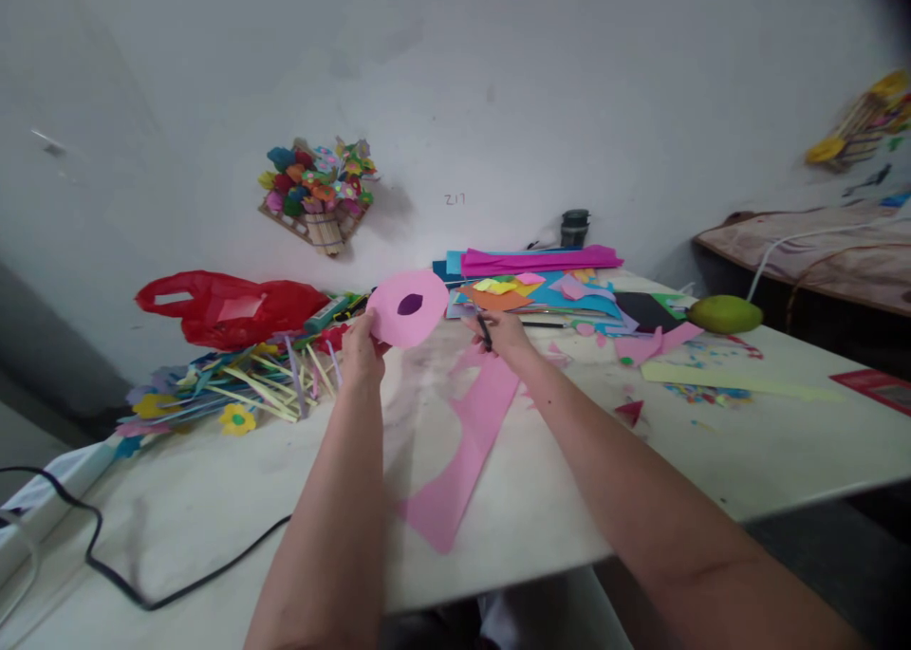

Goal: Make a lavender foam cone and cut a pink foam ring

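My left hand (362, 351) is closed on the lower edge of a round pink paper disc (407, 308) with a hole cut in its middle, held upright above the white table (213, 498). My right hand (502, 332) rests on the table further right, its fingers closed around a dark-handled tool (485, 331) that looks like scissors. Below both hands lies a long pink paper offcut (462, 451) with a curved bite out of its left edge.
A stack of coloured paper sheets (541, 280) lies behind my hands. Paper strips and flowers (242, 389) and a red plastic bag (228, 308) sit left. A green fruit (724, 314), scraps and a pale strip (733, 380) lie right. A black cable (106, 555) crosses front left.
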`<action>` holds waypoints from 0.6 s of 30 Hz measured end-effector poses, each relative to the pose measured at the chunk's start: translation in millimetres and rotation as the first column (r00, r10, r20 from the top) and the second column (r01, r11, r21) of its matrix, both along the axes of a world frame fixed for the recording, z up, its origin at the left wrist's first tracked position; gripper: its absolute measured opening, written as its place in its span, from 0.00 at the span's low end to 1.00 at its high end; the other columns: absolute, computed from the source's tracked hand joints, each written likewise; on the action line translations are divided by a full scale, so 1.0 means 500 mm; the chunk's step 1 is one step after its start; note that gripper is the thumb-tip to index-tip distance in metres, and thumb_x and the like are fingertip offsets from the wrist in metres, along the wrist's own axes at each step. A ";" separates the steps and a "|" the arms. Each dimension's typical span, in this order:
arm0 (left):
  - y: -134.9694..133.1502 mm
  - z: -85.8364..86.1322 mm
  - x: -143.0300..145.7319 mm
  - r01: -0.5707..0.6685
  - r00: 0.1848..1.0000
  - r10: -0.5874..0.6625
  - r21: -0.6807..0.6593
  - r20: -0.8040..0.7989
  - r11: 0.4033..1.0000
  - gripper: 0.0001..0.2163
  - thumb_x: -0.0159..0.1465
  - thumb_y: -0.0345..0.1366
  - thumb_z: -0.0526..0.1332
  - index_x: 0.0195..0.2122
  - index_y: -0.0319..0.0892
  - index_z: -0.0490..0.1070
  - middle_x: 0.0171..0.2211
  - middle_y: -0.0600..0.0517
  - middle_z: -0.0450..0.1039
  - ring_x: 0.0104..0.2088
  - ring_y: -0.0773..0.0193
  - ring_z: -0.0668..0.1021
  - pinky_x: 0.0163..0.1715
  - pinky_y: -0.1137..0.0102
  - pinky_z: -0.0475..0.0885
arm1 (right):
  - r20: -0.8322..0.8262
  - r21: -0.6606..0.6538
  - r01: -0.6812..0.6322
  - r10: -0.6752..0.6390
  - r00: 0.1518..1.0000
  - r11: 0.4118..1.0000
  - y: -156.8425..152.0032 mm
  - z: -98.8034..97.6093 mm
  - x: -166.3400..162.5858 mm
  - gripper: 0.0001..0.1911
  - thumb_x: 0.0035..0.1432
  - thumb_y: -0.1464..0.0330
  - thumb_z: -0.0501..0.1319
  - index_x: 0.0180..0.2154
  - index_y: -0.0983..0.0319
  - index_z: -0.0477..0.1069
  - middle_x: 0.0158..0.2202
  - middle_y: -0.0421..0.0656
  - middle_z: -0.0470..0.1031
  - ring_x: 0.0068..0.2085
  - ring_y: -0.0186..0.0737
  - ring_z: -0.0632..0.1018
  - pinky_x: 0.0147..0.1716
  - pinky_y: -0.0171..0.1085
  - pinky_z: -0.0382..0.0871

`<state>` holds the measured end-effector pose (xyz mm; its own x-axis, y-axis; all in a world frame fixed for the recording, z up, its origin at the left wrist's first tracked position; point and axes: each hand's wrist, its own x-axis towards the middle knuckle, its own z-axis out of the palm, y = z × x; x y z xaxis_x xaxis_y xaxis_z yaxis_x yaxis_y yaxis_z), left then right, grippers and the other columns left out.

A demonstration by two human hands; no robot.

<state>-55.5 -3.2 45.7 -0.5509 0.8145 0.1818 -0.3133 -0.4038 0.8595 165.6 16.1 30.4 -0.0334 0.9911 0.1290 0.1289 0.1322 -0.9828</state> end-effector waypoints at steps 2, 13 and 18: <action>0.001 -0.001 0.007 0.025 1.000 -0.025 0.017 -0.011 1.000 0.13 0.51 0.43 0.65 0.34 0.42 0.72 0.33 0.51 0.70 0.30 0.66 0.73 0.27 0.69 0.73 | 0.164 0.028 0.061 -0.065 0.984 0.998 0.010 0.002 0.016 0.16 0.50 0.58 0.65 0.38 0.61 0.76 0.18 0.37 0.71 0.18 0.34 0.72 0.16 0.31 0.62; -0.001 0.002 0.033 -0.078 0.994 0.072 -0.076 -0.078 0.994 0.11 0.59 0.44 0.62 0.36 0.42 0.75 0.32 0.49 0.71 0.30 0.67 0.74 0.30 0.67 0.76 | 0.765 0.162 0.161 -0.228 0.602 0.973 0.007 0.037 0.097 0.17 0.55 0.58 0.58 0.41 0.57 0.79 0.37 0.45 0.80 0.42 0.48 0.79 0.37 0.37 0.69; 0.008 0.008 0.061 -0.067 0.998 0.067 -0.063 0.005 0.996 0.09 0.61 0.42 0.60 0.35 0.41 0.73 0.31 0.52 0.70 0.29 0.70 0.72 0.32 0.66 0.76 | 0.860 0.200 0.268 -0.300 0.412 0.942 0.017 0.028 0.126 0.18 0.55 0.62 0.58 0.45 0.60 0.77 0.43 0.50 0.79 0.46 0.50 0.78 0.39 0.40 0.70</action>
<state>-25.0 0.5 50.0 -0.6059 0.7853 0.1275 -0.2937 -0.3697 0.8815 228.8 24.8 44.3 0.1400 0.9630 0.2301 0.9443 -0.0600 -0.3234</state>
